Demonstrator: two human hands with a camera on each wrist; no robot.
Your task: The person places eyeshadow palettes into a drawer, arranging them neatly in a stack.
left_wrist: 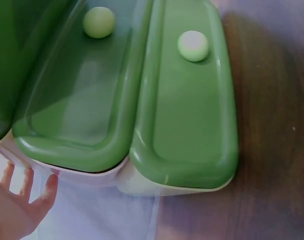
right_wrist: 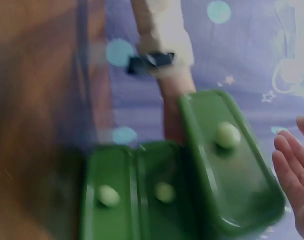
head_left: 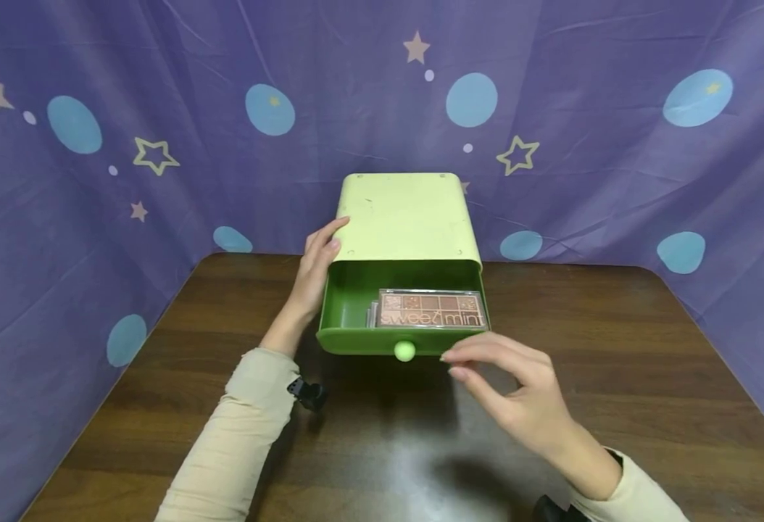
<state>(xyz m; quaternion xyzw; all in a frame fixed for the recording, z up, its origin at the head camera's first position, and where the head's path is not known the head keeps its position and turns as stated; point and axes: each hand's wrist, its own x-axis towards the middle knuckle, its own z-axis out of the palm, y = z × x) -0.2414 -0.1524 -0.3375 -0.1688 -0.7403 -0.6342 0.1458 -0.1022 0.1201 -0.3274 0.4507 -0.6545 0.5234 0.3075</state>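
A pale green cabinet (head_left: pixel 408 217) with three green drawers stands on the table, its top drawer (head_left: pixel 349 341) pulled out. In the drawer, toward its right side, lies an eyeshadow palette (head_left: pixel 432 309) marked "sweet mint", with clear case edges (head_left: pixel 372 315) showing beside and beneath it. My left hand (head_left: pixel 312 274) rests against the cabinet's left side, fingers extended. Just off the drawer's front right corner is my right hand (head_left: pixel 519 388), thumb and fingertips bent toward each other with a gap and nothing between them. A round light green knob (head_left: pixel 404 351) sits at the drawer front's middle.
Both lower drawers (left_wrist: pixel 82 100) (left_wrist: pixel 189 115) are pushed in, each with a round knob. The brown wooden table (head_left: pixel 617 362) extends around the cabinet. Behind it hangs a purple curtain (head_left: pixel 369 72) with stars and blue dots. A dark strap (head_left: pixel 306 393) is on the left wrist.
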